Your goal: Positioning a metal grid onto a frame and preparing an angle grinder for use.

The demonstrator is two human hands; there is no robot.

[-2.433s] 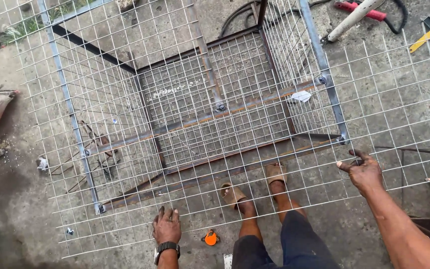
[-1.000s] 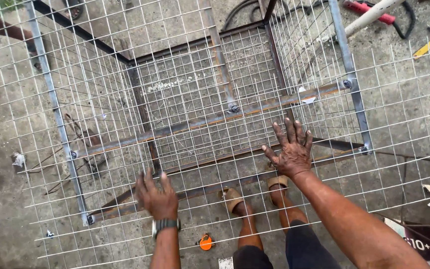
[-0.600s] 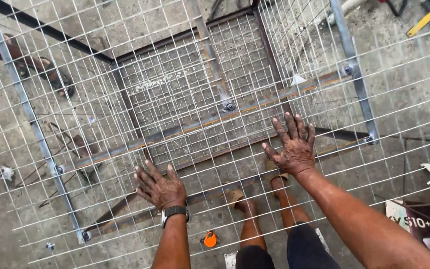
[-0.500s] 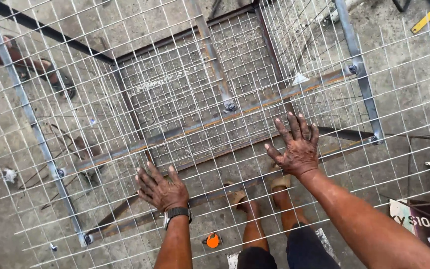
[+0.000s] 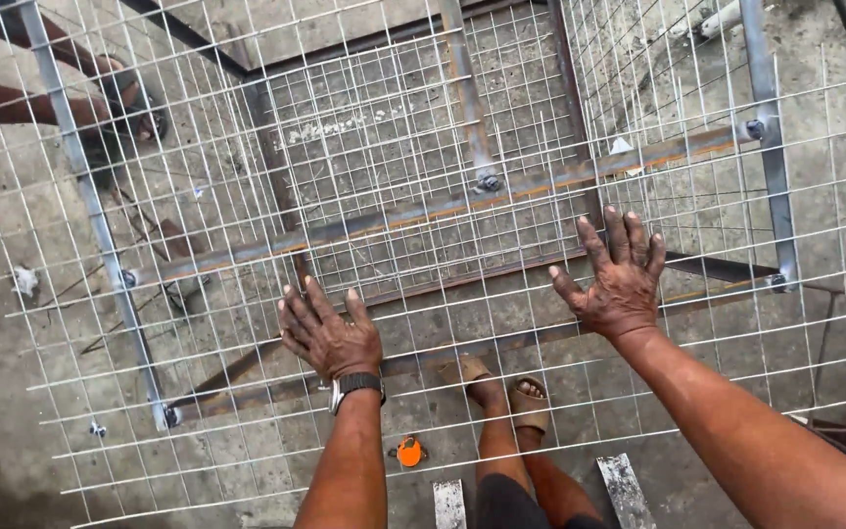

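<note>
1. Bare skin on thin wire: two hands lie flat on one large white welded wire mesh panel [image 5: 247,431], a grid of square openings that spans nearly the whole view at the top of the frame. The left hand [image 5: 330,333], a dark wristwatch [image 5: 356,386] on its wrist, has its fingers spread and grips nothing.
2. The right hand [image 5: 619,279] presses palm down on the same panel, fingers wide and fanned, holding nothing.
3. Two grey galvanised metal tubes [image 5: 90,211] run under the mesh, one at the left, one at the right, each with bolts.
4. Rusty brown steel angle bars [image 5: 423,211] make up a boxy frame beneath.
5. Two sandalled feet [image 5: 506,392] stand on rough grey concrete floor [image 5: 12,460]; one small round orange object [image 5: 409,452] lies just beside them.
6. Another person's sandalled foot [image 5: 124,93] shows at the upper left.
</note>
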